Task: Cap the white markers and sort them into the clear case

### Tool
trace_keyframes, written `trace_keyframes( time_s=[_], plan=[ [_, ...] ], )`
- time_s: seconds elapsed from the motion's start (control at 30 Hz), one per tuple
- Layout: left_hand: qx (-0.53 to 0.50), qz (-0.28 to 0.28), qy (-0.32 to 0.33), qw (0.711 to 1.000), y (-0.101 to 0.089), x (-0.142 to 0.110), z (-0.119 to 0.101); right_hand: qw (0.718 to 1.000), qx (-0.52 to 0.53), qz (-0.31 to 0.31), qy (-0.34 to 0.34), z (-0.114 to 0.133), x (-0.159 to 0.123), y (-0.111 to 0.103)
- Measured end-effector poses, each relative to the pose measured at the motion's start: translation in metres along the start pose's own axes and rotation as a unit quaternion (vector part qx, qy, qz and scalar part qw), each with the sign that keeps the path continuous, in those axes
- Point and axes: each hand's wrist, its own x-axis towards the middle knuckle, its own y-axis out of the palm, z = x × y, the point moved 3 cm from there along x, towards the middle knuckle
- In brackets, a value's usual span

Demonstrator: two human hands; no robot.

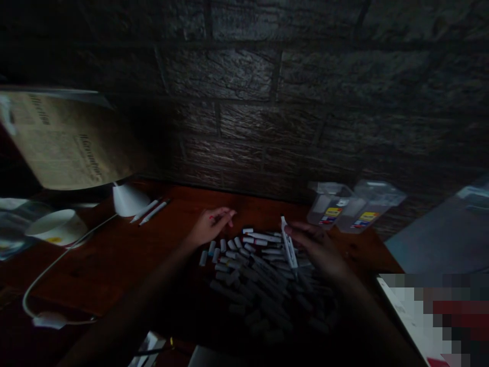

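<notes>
My right hand [315, 247] grips a white marker [289, 243] between thumb and fingers, its tip end pointing up and away, over the right side of a heap of markers. Left of the heap, my left hand [214, 224] is closed with its fingers curled; a small red spot shows near its knuckles, and what it holds, if anything, is hidden. Below both hands, the pile of white markers [263, 275] fades into shadow. Short loose marker caps [216, 255] are scattered along the pile's left edge.
Two white markers [153, 212] lie apart, beside a lamp base [130, 200] with a printed shade [76, 142]. A white cup [59, 228] and the lamp's cord [28, 290] are at left. Two clear plastic cases [328, 206] stand against the brick wall [237, 76] at right.
</notes>
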Motion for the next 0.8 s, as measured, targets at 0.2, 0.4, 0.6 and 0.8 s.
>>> trace_keyframes(
  time_s=[0.2,0.4,0.6,0.8],
  plan=[
    [-0.080,-0.021,-0.046,0.996,0.004,-0.001,-0.004,0.975,0.219,-0.043,-0.010,-0.009,0.006,0.003],
    [-0.212,0.055,-0.119,0.968,0.011,-0.003,-0.013,0.983,0.107,-0.062,-0.139,0.000,-0.002,0.010],
    [-0.291,0.150,-0.118,0.937,0.032,-0.006,-0.025,0.904,-0.171,0.033,-0.390,0.009,-0.024,0.038],
    [-0.363,0.125,-0.170,0.908,0.041,-0.005,-0.023,0.852,-0.279,0.092,-0.433,0.003,-0.026,0.056]
  ],
)
